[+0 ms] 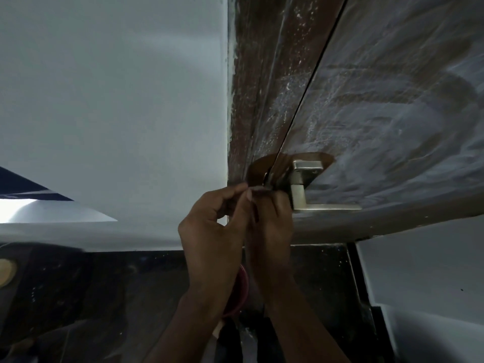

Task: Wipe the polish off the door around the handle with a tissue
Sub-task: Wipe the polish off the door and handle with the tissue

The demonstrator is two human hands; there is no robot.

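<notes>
Handle [326, 206] lever horizontal, pointing right

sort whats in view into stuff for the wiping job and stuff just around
For the job: brown polish-smeared wooden door; silver metal lever handle; left hand; right hand, pinching something small.

Just around: white wall; red bangle; dark speckled floor.

- White wall [112, 100] fills left half, plain, evenly lit, slightly grey in dim light.
- Brown door frame [251, 74] runs along the wall's right edge, flecked with white.
- Bright patch [52, 210] low on left, dark wedge [23, 184] just above it.
- Floor [104, 297] dark, speckled, glossy.
- Second white wall [419, 271] at lower right, dark strip along its left edge.
- Overall light low.
</notes>
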